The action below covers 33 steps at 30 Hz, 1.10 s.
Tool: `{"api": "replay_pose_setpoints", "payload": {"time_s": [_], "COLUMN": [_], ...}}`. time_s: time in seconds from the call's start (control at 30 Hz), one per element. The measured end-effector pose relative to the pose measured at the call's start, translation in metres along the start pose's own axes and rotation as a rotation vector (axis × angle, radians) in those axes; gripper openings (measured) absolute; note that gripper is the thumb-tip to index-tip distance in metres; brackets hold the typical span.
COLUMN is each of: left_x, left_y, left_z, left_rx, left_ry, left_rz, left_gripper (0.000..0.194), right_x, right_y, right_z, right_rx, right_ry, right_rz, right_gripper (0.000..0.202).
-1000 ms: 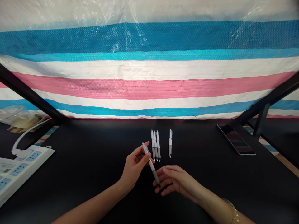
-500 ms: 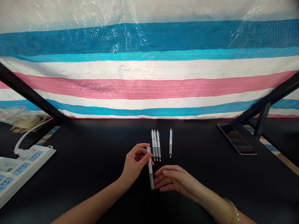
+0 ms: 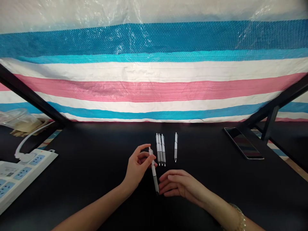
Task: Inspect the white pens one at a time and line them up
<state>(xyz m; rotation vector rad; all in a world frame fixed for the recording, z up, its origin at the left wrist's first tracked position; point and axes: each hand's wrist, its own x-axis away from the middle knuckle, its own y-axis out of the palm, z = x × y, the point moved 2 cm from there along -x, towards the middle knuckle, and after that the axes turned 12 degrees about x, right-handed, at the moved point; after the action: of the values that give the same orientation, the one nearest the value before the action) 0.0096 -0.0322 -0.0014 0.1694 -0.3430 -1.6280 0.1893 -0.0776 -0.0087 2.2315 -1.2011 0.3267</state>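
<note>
Between the thumb and fingers of my left hand point(image 3: 138, 166) is a white pen point(image 3: 154, 173) with a grey grip, clicker end up and tip pointing down toward me. My right hand point(image 3: 180, 184) is beside the pen's lower end, fingers loosely stretched and parted, holding nothing; whether a fingertip touches the pen I cannot tell. Just beyond my hands, three similar white pens point(image 3: 160, 149) lie side by side on the black table point(image 3: 103, 144), tips toward me. One more white pen point(image 3: 176, 147) lies apart to their right.
A phone point(image 3: 243, 143) lies at the right of the table. On the left is a white power strip point(image 3: 29, 175) with a plugged-in cable point(image 3: 32, 134). A striped plastic sheet point(image 3: 154, 91) hangs behind the table, and black frame bars point(image 3: 267, 104) slope at both sides.
The pen's upper end has tilted to the left and my left hand has shifted slightly left and up. My right hand and the pens on the table stay put.
</note>
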Motion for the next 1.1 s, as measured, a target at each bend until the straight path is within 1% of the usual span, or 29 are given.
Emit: {"api": "replay_pose_setpoints", "payload": {"time_s": [0.17, 0.3, 0.5, 0.6, 0.73, 0.83, 0.9, 0.97, 1.0, 1.07, 1.1], "left_x": [-0.001, -0.002, -0.01, -0.021, -0.047, -0.068, -0.077, -0.078, -0.075, -0.061, -0.052], "left_y": [-0.001, -0.002, -0.003, -0.003, -0.004, -0.003, -0.003, -0.005, -0.006, -0.009, -0.011], "left_z": [0.0, -0.001, 0.008, 0.014, 0.019, 0.012, 0.005, -0.001, -0.003, -0.005, -0.004], "left_rx": [-0.006, -0.007, -0.042, -0.147, -0.376, -0.435, -0.482, -0.49, -0.484, -0.444, -0.423], "left_ry": [0.002, 0.0, 0.072, 0.118, 0.218, 0.252, 0.262, 0.255, 0.249, 0.229, 0.21], "left_rz": [0.033, 0.035, 0.029, 0.024, 0.06, 0.024, 0.028, 0.036, 0.041, 0.044, 0.038], "left_gripper": [0.03, 0.033, 0.028, 0.031, 0.035, 0.034, 0.036, 0.043, 0.045, 0.047, 0.048], "right_x": [0.0, -0.001, -0.001, 0.0, -0.001, -0.003, -0.003, -0.002, -0.002, -0.001, 0.0], "right_y": [0.0, 0.0, -0.001, -0.003, -0.005, -0.006, -0.006, -0.006, -0.006, -0.008, -0.01], "right_z": [0.0, 0.001, 0.0, 0.002, 0.004, 0.003, 0.001, -0.002, -0.004, -0.009, -0.012], "right_rx": [-0.006, -0.007, 0.001, 0.004, 0.004, 0.014, 0.032, 0.07, 0.105, 0.223, 0.322], "right_ry": [-0.005, -0.007, -0.017, -0.018, -0.037, -0.054, -0.08, -0.118, -0.146, -0.22, -0.268], "right_rz": [-0.001, -0.009, -0.022, -0.03, -0.05, -0.045, -0.035, -0.019, -0.003, 0.055, 0.105], "right_gripper": [0.029, 0.028, 0.025, 0.026, 0.026, 0.026, 0.026, 0.026, 0.026, 0.025, 0.023]}}
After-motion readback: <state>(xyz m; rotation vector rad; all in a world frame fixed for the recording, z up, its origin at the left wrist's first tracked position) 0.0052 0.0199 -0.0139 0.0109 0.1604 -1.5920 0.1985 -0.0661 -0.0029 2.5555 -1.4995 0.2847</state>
